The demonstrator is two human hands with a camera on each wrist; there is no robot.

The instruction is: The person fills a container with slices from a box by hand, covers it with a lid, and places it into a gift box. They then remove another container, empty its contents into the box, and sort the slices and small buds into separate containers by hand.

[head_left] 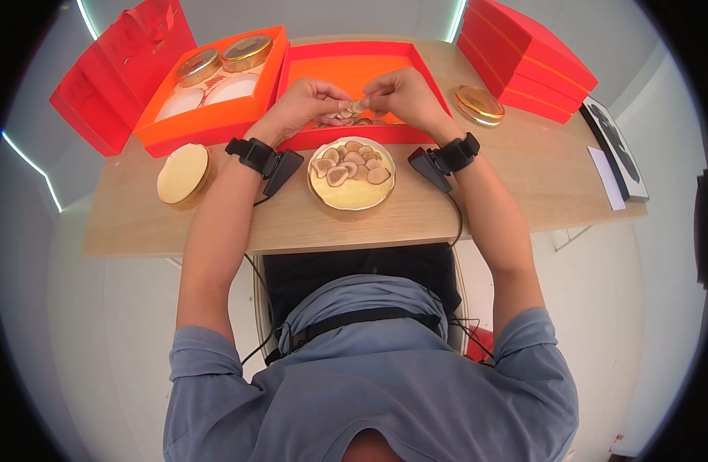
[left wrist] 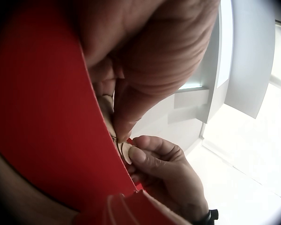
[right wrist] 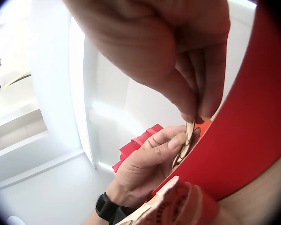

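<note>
Over the open red box (head_left: 323,138), the left hand (head_left: 312,106) holds several thin tan slices with dark edges (head_left: 345,115). Beside it the right hand (head_left: 404,96) pinches one slice (right wrist: 190,127) between thumb and fingers. In the left wrist view, the left hand (left wrist: 150,56) is close to the camera and the right hand (left wrist: 166,171) meets it at the slices. More slices lie in the box below the hands. In front of the box stands a round container (head_left: 346,202) with a gold inside and several slices in it.
At left are an orange-red box (head_left: 208,127) with gold-lidded tins, a red bag (head_left: 123,77) and a round gold container (head_left: 183,175). To the right are a gold lid (head_left: 479,105), stacked red boxes (head_left: 523,61) and a black-and-white framed item (head_left: 616,150).
</note>
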